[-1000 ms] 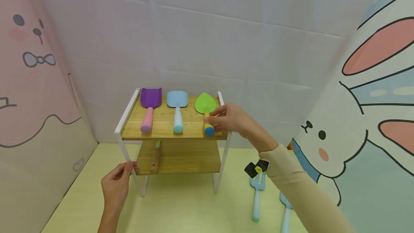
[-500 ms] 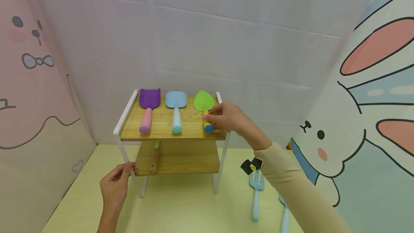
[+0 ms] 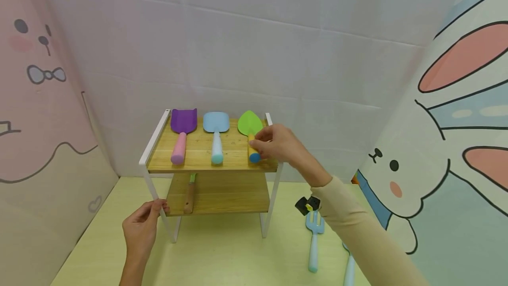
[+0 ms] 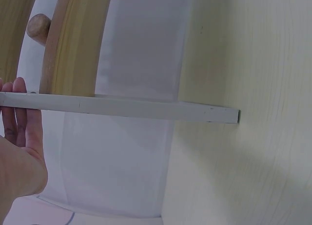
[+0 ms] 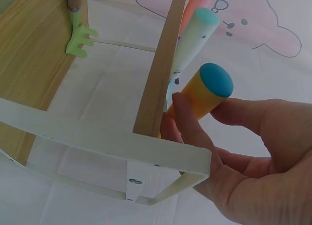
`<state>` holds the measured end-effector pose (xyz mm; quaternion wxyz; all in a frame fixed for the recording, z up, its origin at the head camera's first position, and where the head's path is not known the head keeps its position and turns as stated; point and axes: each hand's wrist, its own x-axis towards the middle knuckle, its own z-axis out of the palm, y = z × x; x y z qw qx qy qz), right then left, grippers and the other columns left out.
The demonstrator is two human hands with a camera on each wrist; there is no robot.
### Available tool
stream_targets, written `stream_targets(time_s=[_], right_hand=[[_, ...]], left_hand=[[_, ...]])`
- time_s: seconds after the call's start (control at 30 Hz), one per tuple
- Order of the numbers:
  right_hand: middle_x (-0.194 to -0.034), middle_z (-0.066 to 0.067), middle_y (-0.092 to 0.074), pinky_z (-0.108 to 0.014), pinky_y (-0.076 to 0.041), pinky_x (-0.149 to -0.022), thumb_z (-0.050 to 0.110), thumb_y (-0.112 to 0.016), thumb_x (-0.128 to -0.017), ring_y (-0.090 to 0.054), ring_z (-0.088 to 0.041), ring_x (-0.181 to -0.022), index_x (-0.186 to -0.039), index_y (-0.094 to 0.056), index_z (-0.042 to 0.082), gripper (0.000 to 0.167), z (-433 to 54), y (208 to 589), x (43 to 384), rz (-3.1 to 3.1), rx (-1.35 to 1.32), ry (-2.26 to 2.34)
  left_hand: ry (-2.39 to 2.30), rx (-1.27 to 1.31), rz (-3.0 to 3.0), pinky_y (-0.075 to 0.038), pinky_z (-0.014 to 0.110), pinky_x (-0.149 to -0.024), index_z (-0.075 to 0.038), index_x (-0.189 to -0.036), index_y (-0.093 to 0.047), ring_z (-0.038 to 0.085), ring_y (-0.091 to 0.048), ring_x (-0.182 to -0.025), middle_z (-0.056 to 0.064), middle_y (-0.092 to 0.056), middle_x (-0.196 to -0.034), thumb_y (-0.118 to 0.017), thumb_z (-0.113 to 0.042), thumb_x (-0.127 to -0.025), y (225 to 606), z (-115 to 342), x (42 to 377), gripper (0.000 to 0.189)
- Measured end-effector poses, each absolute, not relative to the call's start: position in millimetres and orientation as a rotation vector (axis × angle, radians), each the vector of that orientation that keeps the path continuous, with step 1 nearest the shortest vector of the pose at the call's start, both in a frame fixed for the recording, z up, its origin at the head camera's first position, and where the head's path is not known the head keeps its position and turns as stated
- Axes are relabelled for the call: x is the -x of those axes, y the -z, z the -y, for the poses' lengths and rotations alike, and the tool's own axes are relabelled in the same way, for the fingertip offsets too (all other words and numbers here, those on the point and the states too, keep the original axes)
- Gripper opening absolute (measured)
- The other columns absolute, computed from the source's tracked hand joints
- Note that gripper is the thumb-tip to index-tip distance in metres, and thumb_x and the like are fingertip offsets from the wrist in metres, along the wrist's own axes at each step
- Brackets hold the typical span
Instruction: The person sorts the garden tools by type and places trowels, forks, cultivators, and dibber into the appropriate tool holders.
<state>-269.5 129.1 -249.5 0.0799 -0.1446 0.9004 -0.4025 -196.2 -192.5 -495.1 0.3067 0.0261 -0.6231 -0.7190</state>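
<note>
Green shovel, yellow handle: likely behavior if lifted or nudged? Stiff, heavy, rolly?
Probably stiff: the green blade shows no sag. Likely light, as the right hand merely pinches the yellow handle. That round handle might roll, but the wide blade should resist it.

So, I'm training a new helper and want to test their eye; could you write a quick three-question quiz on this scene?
1. What does the right hand hold?
2. True or false: the left hand touches a white leg of the rack.
3. Which lies on the lower board? A, light blue fork; B, wooden-handled rake; C, purple shovel.

Key: 1, the yellow handle of the green shovel; 2, true; 3, B.
</note>
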Motion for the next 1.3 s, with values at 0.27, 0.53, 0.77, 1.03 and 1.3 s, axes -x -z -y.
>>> stream_targets(time_s=[0.27, 0.53, 0.77, 1.03, 1.3], right_hand=[[-0.121, -0.014, -0.069, -0.041, -0.058, -0.093, 0.027, -0.066, -0.103, -0.076, -0.019, -0.080, -0.129, -0.066, 0.000, 0.038, -132, 250, 266, -2.712, 0.462, 1.216], [-0.117, -0.013, -0.070, -0.036, -0.061, -0.088, 0.022, -0.066, -0.102, -0.073, -0.024, -0.098, -0.127, -0.065, -0.002, 0.034, -139, 249, 258, -2.711, 0.485, 1.275], [-0.118, -0.016, -0.069, -0.036, -0.062, -0.081, 0.019, -0.068, -0.101, -0.073, -0.026, -0.098, -0.131, -0.062, -0.004, 0.037, -147, 250, 250, -2.698, 0.530, 1.374], [-0.121, -0.015, -0.068, -0.037, -0.063, -0.078, 0.017, -0.068, -0.102, -0.071, -0.030, -0.102, -0.134, -0.061, -0.003, 0.039, -157, 258, 242, -2.783, 0.654, 1.407], [-0.116, -0.015, -0.069, -0.036, -0.061, -0.078, 0.016, -0.068, -0.102, -0.071, -0.030, -0.098, -0.132, -0.062, -0.003, 0.036, -172, 268, 236, -2.806, 0.698, 1.512]], left_hand=[[1.912, -0.075, 1.637, -0.059, 0.019, -0.077, 0.019, -0.095, -0.071, 0.012, -0.075, -0.072, 0.005, -0.076, -0.080, -0.065, 0.005, -0.099, 495, 193, 196, 0.016], [1.908, -0.078, 1.645, -0.059, 0.018, -0.077, 0.019, -0.095, -0.071, 0.012, -0.075, -0.072, 0.006, -0.077, -0.080, -0.065, 0.004, -0.099, 494, 192, 196, 0.016], [1.921, -0.068, 1.630, -0.059, 0.019, -0.077, 0.020, -0.095, -0.071, 0.012, -0.075, -0.072, 0.007, -0.077, -0.080, -0.065, 0.005, -0.099, 495, 192, 196, 0.017], [1.920, -0.085, 1.632, -0.059, 0.019, -0.077, 0.020, -0.095, -0.071, 0.012, -0.075, -0.072, 0.006, -0.077, -0.080, -0.065, 0.004, -0.098, 494, 192, 195, 0.017], [1.946, -0.082, 1.616, -0.060, 0.020, -0.076, 0.020, -0.095, -0.070, 0.013, -0.075, -0.070, 0.006, -0.076, -0.081, -0.065, 0.004, -0.098, 494, 191, 197, 0.017]])
